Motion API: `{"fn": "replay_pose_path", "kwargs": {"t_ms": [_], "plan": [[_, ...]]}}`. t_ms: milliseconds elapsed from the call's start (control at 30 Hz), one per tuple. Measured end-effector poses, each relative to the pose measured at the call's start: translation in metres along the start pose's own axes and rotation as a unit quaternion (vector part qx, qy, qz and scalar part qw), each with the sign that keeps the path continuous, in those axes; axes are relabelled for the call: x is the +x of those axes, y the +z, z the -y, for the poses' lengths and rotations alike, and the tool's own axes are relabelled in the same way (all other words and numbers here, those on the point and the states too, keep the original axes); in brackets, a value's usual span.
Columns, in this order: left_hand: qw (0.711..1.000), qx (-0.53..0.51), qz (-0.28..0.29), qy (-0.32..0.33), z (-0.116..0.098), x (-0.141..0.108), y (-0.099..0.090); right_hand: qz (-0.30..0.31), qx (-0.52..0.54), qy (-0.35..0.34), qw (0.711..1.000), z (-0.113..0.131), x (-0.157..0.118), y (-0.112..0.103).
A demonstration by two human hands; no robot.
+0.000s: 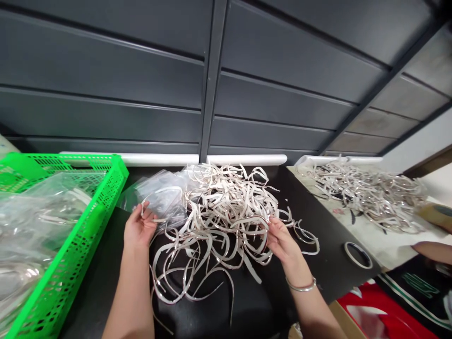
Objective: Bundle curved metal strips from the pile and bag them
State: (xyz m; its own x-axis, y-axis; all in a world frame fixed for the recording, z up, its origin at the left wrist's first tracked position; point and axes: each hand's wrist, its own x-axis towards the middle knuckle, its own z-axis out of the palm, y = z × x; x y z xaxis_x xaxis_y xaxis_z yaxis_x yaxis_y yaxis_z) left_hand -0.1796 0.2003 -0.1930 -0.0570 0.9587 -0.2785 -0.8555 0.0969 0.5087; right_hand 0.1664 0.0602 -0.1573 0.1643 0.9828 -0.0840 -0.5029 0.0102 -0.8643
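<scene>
A tangled heap of thin white strips with shiny edges (226, 202) lies on the black table in front of me, with looser curls spilling toward me. My left hand (140, 226) is at the heap's left, fingers curled and closed on a pale strip (165, 189) that arcs over the clear bags. On the right side of the heap, my right hand (280, 238) pinches one of the curved strips between thumb and fingers. A metal bangle circles that wrist. Clear plastic bags (158, 186) lie between my left hand and the heap.
A green plastic crate (102, 197) with filled clear bags stands at the left. Another strip heap (367, 193) lies on the pale table at right, beside a co-worker's arm (434, 250). A tape roll (358, 255) rests near the black table's right edge. Grey panels (275, 89) rise behind.
</scene>
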Motion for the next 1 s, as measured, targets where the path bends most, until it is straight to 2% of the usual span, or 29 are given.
{"fn": "replay_pose_path", "kwargs": {"t_ms": [133, 200, 267, 333, 433, 533, 600, 633, 700, 733, 800, 833, 933, 1000], "plan": [[1.0, -0.004, 0.006, -0.003, 0.0, -0.001, 0.0, 0.025, -0.036, -0.003, 0.999, -0.001, 0.007, 0.019], [1.0, -0.003, 0.01, -0.007, 0.0, 0.0, 0.0, 0.046, -0.097, -0.011, 0.994, -0.005, 0.01, 0.033], [1.0, -0.002, 0.008, -0.007, 0.001, 0.0, 0.0, 0.086, -0.198, -0.013, 0.976, -0.015, 0.009, 0.049], [1.0, 0.0, 0.002, -0.007, 0.001, 0.001, 0.0, 0.133, -0.32, -0.026, 0.937, -0.03, 0.005, 0.064], [1.0, 0.005, -0.002, -0.007, 0.0, 0.0, 0.002, 0.188, -0.479, -0.073, 0.854, -0.053, -0.004, 0.082], [1.0, 0.011, -0.001, -0.007, 0.0, -0.002, 0.004, 0.256, -0.552, -0.117, 0.785, -0.065, -0.013, 0.088], [1.0, 0.013, 0.005, -0.009, 0.0, -0.005, 0.006, 0.27, -0.566, -0.195, 0.754, -0.064, -0.018, 0.083], [1.0, 0.013, 0.01, -0.01, 0.0, -0.005, 0.006, 0.251, -0.567, -0.244, 0.746, -0.061, -0.022, 0.077], [1.0, 0.016, 0.012, -0.012, 0.001, -0.007, 0.007, 0.153, -0.565, -0.325, 0.742, -0.052, -0.028, 0.061], [1.0, 0.019, 0.01, -0.013, 0.001, -0.007, 0.008, 0.089, -0.567, -0.336, 0.746, -0.047, -0.032, 0.05], [1.0, 0.023, 0.004, -0.018, 0.002, -0.006, 0.009, -0.018, -0.603, -0.29, 0.743, -0.039, -0.038, 0.028], [0.999, 0.025, 0.004, -0.021, 0.003, -0.006, 0.009, -0.041, -0.634, -0.246, 0.732, -0.037, -0.04, 0.017], [0.999, 0.03, 0.006, -0.028, 0.004, -0.004, 0.011, -0.01, -0.716, -0.13, 0.686, -0.038, -0.041, -0.007], [0.999, 0.033, 0.003, -0.028, 0.004, -0.004, 0.012, 0.008, -0.74, -0.091, 0.667, -0.043, -0.04, -0.012]]}}
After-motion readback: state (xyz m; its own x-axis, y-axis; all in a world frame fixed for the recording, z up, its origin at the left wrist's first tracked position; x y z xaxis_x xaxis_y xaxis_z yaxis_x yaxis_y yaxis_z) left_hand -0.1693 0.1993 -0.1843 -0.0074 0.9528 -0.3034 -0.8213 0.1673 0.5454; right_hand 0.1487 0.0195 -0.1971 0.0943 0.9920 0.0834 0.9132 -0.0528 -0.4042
